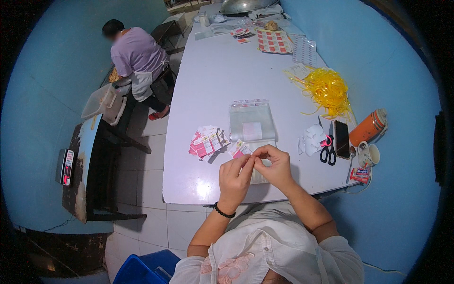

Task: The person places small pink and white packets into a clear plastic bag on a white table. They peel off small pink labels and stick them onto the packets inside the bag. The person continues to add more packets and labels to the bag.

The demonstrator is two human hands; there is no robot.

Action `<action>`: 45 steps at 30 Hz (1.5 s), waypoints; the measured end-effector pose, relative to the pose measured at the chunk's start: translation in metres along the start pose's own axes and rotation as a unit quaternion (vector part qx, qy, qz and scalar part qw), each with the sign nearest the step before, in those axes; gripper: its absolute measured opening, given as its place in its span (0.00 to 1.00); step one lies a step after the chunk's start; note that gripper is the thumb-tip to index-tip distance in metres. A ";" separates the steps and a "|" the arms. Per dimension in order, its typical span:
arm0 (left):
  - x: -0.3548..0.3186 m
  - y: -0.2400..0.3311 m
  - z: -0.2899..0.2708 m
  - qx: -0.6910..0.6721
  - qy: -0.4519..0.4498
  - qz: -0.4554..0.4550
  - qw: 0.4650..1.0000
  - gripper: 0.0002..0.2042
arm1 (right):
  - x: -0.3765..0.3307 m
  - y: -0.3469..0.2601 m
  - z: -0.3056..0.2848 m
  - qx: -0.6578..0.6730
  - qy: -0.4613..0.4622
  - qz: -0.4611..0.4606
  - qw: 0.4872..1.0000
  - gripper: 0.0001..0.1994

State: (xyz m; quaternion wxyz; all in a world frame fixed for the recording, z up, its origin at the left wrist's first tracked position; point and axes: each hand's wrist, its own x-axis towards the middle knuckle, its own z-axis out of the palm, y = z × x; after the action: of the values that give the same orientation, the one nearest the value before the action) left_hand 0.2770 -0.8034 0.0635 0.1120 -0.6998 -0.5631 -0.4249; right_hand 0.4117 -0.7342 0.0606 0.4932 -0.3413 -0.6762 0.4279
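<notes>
My left hand (pixel 234 178), with a black beaded bracelet (pixel 224 210), is closed in a pinch, and a pink-and-white label (pixel 240 148) shows just past its fingers. My right hand (pixel 274 166) pinches thumb to forefinger, its tips meeting the left ones. Whatever lies between the right fingertips is too small to make out. Beneath the hands is a pale stack of plastic bags (pixel 259 177), partly hidden. Left of them spreads a loose pile of pink-and-white labels (pixel 207 143). Just beyond lies a stack of clear plastic bags (pixel 250 118) bearing a pale label panel.
At right are torn white paper scraps (pixel 311 140), black scissors (pixel 327 152), a phone (pixel 342 139), an orange flask (pixel 368 128), cups (pixel 368 155), a spoon (pixel 351 161) and yellow ribbons (pixel 326 92). Label sheets (pixel 274 41) lie farther back. Another person (pixel 139 57) sits beyond the table's left side.
</notes>
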 end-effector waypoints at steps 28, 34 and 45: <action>0.012 -0.002 0.006 -0.123 0.015 -0.096 0.988 0.10 | -0.004 0.005 0.003 0.080 0.004 0.047 0.996 0.08; 0.013 -0.006 0.013 -0.188 -0.011 -0.126 0.974 0.07 | -0.012 0.010 -0.007 0.045 -0.007 0.043 0.998 0.07; -0.005 -0.092 -0.029 -0.371 0.085 -0.342 0.859 0.06 | 0.009 0.076 -0.142 -0.361 0.138 -0.050 0.921 0.11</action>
State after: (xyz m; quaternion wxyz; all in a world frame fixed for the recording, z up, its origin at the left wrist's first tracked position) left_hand 0.1824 -0.7941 0.0484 -0.2607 -0.4146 -0.5558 -0.6717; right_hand 0.5485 -0.6611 0.0160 0.4457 -0.5178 -0.7260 0.0785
